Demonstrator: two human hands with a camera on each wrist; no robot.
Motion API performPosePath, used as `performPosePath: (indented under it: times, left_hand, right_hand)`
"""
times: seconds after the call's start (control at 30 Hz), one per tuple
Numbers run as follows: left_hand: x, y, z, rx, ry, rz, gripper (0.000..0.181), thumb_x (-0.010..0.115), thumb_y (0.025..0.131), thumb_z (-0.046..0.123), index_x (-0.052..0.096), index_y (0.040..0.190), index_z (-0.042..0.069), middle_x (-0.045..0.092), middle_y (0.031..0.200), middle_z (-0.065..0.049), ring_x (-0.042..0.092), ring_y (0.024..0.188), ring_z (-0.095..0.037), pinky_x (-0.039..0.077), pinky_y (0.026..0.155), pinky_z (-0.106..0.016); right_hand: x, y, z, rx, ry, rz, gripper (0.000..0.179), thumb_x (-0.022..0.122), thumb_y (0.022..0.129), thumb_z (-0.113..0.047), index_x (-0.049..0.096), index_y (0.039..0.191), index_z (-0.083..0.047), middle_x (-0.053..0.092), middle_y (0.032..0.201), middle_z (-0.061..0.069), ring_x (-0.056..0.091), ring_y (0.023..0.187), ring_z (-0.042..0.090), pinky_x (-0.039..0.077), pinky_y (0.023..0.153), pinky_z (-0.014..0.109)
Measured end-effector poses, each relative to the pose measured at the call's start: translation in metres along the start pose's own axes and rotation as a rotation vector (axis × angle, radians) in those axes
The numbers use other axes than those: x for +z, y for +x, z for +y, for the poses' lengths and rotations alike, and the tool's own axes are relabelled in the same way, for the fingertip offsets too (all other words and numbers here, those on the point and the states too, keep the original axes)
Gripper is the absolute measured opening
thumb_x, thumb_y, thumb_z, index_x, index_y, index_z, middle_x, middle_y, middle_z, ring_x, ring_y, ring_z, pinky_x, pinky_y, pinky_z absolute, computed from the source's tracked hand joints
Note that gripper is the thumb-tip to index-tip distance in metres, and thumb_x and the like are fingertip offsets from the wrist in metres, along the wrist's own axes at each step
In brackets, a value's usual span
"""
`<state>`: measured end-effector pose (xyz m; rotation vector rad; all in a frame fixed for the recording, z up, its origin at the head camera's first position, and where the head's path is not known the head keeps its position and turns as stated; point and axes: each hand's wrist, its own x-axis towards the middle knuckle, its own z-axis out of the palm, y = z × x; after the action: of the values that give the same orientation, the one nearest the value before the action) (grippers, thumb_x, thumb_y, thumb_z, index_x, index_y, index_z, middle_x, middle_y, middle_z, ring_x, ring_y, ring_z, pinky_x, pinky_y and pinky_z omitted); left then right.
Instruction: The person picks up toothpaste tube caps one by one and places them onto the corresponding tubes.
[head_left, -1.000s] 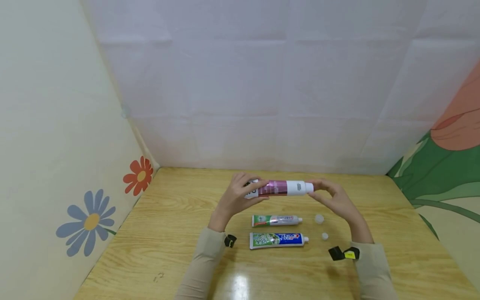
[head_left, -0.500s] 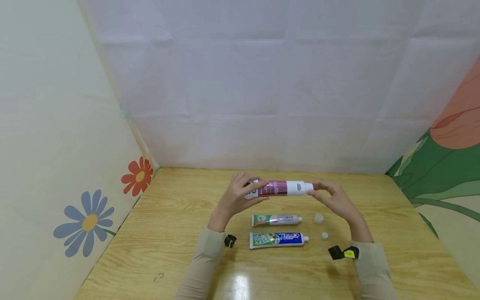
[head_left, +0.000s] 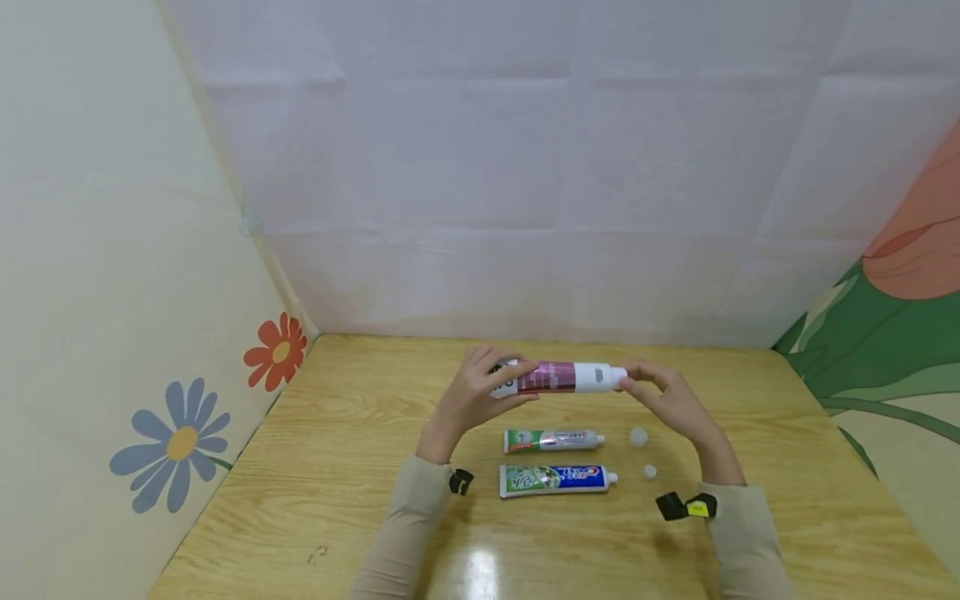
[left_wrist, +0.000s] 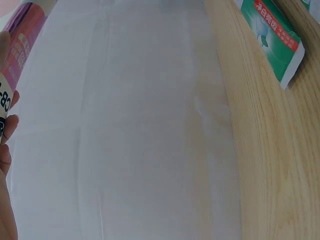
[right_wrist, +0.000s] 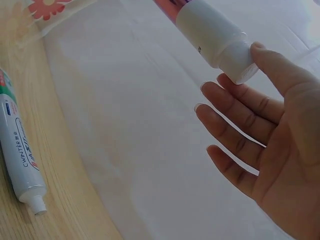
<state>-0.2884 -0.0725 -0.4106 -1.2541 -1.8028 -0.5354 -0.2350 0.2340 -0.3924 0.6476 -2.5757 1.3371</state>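
Observation:
A pink and white toothpaste tube lies level in the air above the far part of the table. Its crimped end is in my left hand, whose fingers and thumb grip it from both sides; the left wrist view shows part of this grip at its edge. At the other end, the thumb and index finger of my right hand pinch the white cap. The other right fingers spread away from the cap. Below lie a green and silver toothpaste tube and a blue and green toothpaste tube, nozzles bare.
On the wooden table, a larger white cap and a smaller white cap lie right of the two tubes. A pale cloth wall rises behind the table, and flower-patterned panels flank it.
Both hands stay in place around the pink and white tube. The right thumb and index finger shift very slightly at the cap.

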Motion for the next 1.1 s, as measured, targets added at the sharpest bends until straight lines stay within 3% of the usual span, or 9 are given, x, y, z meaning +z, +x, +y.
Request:
performPosePath:
  times: [0.13,0.47,0.9,1.1]
  left_hand:
    - [-0.002,0.001,0.000,0.008,0.001,0.000,0.049,0.077,0.073,0.035,0.064,0.117,0.018,0.061,0.104,-0.003,0.054,0.089,-0.016,0.044,0.081,-0.033]
    - [-0.001,0.002,0.001,0.022,0.001,0.010,0.048,0.077,0.073,0.036,0.064,0.116,0.018,0.060,0.103,-0.003,0.053,0.087,-0.015,0.043,0.079,-0.032]
    - [0.001,0.003,0.003,0.028,0.016,0.002,0.049,0.077,0.073,0.036,0.065,0.116,0.018,0.060,0.102,-0.003,0.053,0.087,-0.015,0.043,0.078,-0.032]
    - [0.002,0.004,0.004,0.030,0.020,0.001,0.049,0.077,0.073,0.036,0.065,0.117,0.018,0.060,0.102,-0.002,0.053,0.086,-0.015,0.042,0.077,-0.032]
  right_hand:
    - [-0.001,0.000,-0.011,-0.020,0.000,-0.008,0.016,0.051,0.095,-0.011,0.062,0.101,0.000,0.064,0.093,0.010,0.053,0.091,0.004,0.039,0.087,0.055]
    - [0.001,0.004,0.020,-0.047,0.030,-0.008,0.017,0.048,0.097,-0.012,0.064,0.095,-0.008,0.064,0.092,0.003,0.055,0.092,0.009,0.040,0.085,0.045]
    - [0.002,0.003,0.022,-0.112,0.016,0.002,0.026,0.041,0.099,-0.009,0.066,0.090,-0.007,0.065,0.088,0.001,0.057,0.087,0.007,0.042,0.083,0.039]
    - [0.001,0.004,0.023,-0.114,0.024,-0.006,0.028,0.040,0.099,-0.006,0.066,0.089,-0.006,0.066,0.085,0.001,0.058,0.085,0.006,0.045,0.080,0.029]
